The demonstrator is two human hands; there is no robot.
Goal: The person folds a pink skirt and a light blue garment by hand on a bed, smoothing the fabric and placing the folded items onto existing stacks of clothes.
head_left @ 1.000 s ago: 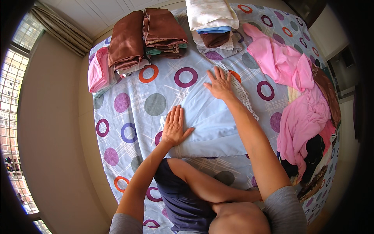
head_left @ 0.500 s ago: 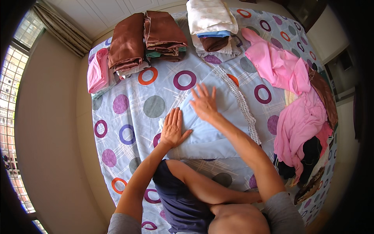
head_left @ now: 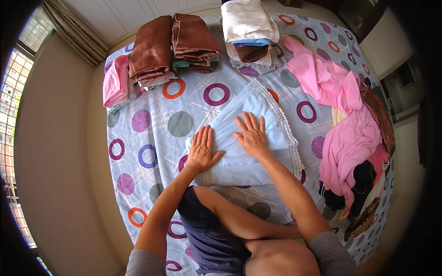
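Note:
A light blue cloth with a white lace edge [head_left: 276, 133] lies folded in front of me on the bed. My left hand [head_left: 201, 149] rests flat on its left side, fingers stretched out and thumb apart. Flat on the middle of the cloth, to the right, lies my right hand [head_left: 252, 135] with its fingers spread. Neither hand grips anything. The lace runs down the cloth's right side, and a bit of white trim shows beside my left hand. Small creases cross the fabric between the hands.
Folded brown cloths [head_left: 151, 48] and a second brown stack [head_left: 195, 41] stand at the far left, beside a pink folded pile [head_left: 116, 83]. A white-topped stack [head_left: 250, 23] is at the far middle. Loose pink clothes [head_left: 352, 142] heap along the right, over dark garments. Patterned bedsheet [head_left: 152, 106] lies underneath.
My right hand has slid a little right and nearer over the blue cloth, and now lies flat. My left hand stays almost in place.

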